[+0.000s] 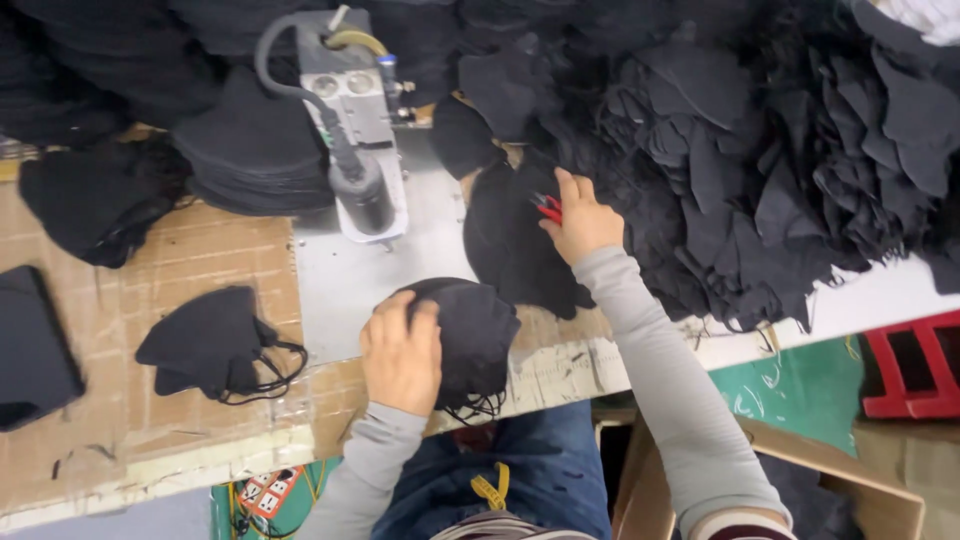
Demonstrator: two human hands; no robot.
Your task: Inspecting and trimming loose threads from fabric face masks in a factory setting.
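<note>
My left hand (402, 352) lies flat on a stack of black face masks (470, 335) at the near edge of the workbench. My right hand (580, 222) reaches forward onto a black mask piece (510, 245) lying beside a big heap of cut black fabric pieces (760, 150). Small red-handled snips (546, 207) are held in that hand's fingers. A grey metal press head with hoses (355, 120) stands over a metal plate (345, 280) between the two hands.
A finished black mask with ear loops (215, 345) lies on the cardboard-covered bench at left. More black mask stacks (250, 150) sit behind it. An open cardboard box (840, 480) and a red stool (915, 370) stand by my right side.
</note>
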